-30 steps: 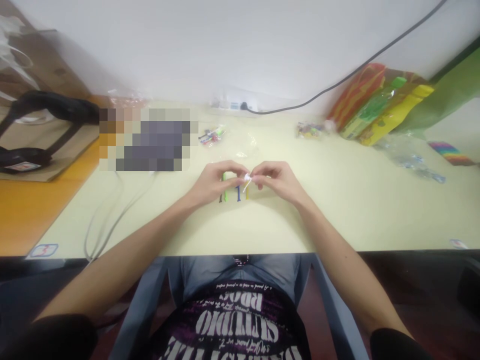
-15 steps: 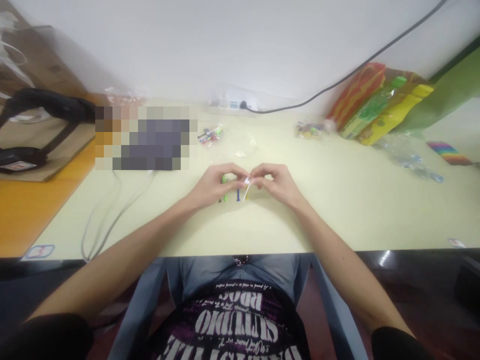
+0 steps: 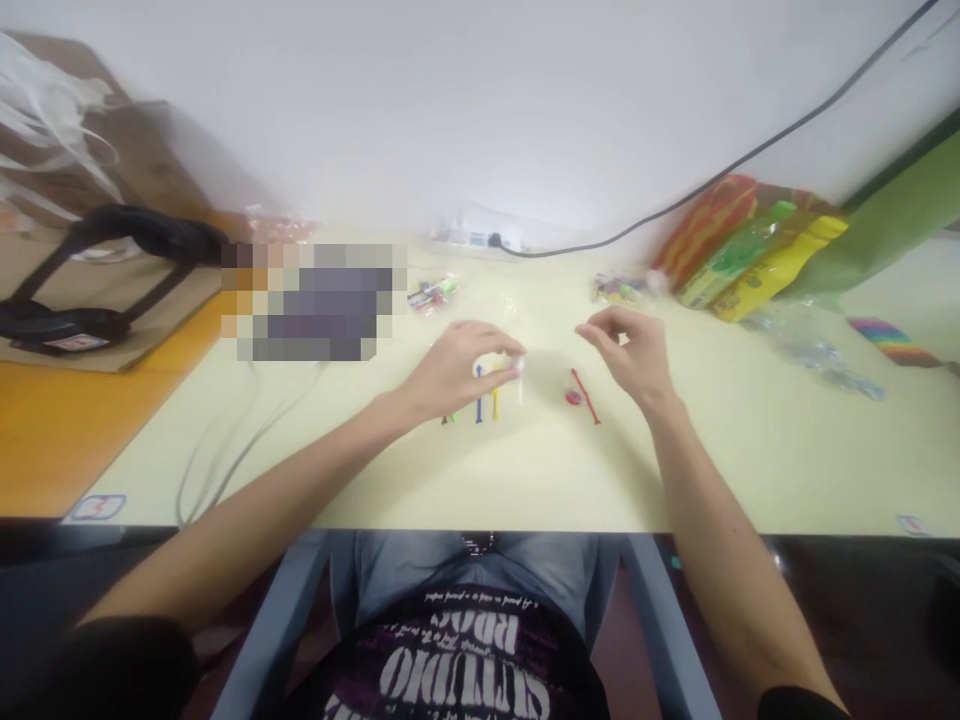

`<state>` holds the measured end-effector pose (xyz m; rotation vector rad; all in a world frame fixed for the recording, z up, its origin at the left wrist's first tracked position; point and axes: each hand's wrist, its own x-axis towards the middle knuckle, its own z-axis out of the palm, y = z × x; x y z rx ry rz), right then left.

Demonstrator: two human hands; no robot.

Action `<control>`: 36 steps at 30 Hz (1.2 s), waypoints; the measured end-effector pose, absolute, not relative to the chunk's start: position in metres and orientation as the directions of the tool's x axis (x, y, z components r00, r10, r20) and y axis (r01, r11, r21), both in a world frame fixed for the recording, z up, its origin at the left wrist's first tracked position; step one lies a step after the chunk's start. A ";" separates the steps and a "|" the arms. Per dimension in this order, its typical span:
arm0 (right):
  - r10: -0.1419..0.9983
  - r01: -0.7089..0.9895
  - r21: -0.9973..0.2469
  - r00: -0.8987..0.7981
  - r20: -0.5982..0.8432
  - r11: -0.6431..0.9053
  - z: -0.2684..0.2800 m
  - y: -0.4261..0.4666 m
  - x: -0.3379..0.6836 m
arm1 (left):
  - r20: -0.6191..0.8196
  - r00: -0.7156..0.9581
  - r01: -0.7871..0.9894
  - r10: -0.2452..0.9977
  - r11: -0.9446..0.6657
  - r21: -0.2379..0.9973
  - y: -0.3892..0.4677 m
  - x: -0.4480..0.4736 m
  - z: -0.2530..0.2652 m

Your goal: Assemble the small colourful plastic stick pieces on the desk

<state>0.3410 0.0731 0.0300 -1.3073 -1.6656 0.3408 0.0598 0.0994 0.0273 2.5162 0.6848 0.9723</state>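
Note:
My left hand (image 3: 469, 365) pinches a small white plastic stick (image 3: 520, 386) between thumb and fingertips; the stick hangs down, blurred. Under and beside this hand, a blue arrow-tipped stick (image 3: 479, 394) and a yellow stick (image 3: 495, 393) lie on the table, with green and dark ends partly hidden by the hand. My right hand (image 3: 631, 352) is raised apart from the left, thumb and fingers curled together; whether something tiny is between them cannot be made out. Below it lie a red arrow-tipped stick (image 3: 587, 398) and a small red round piece (image 3: 574, 397).
Bags of colourful small parts (image 3: 433, 293) (image 3: 622, 287) lie farther back. At right stand a green-capped bottle (image 3: 739, 255) and a yellow bottle (image 3: 787, 270), near crumpled clear plastic (image 3: 817, 350). A blurred-out dark device (image 3: 322, 310) with cables and a black frame (image 3: 112, 270) are left.
My hands were together at the white stick. Now the right hand has drawn away to the right, while the left keeps the stick. The red pieces have come into view.

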 end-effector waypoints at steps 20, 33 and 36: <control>0.969 0.809 -0.560 -0.244 -0.041 0.180 0.010 0.060 0.354 | 0.345 0.764 0.455 0.545 -0.834 0.311 0.095 0.062 -0.010; 0.954 0.712 -0.689 -0.283 -0.102 0.137 0.004 0.058 0.359 | 0.363 0.745 0.455 0.559 -0.825 0.336 0.099 0.056 -0.007; 0.952 0.671 -0.733 -0.285 -0.109 0.117 0.003 0.058 0.355 | 0.359 0.738 0.477 0.572 -0.818 0.322 0.100 0.055 -0.008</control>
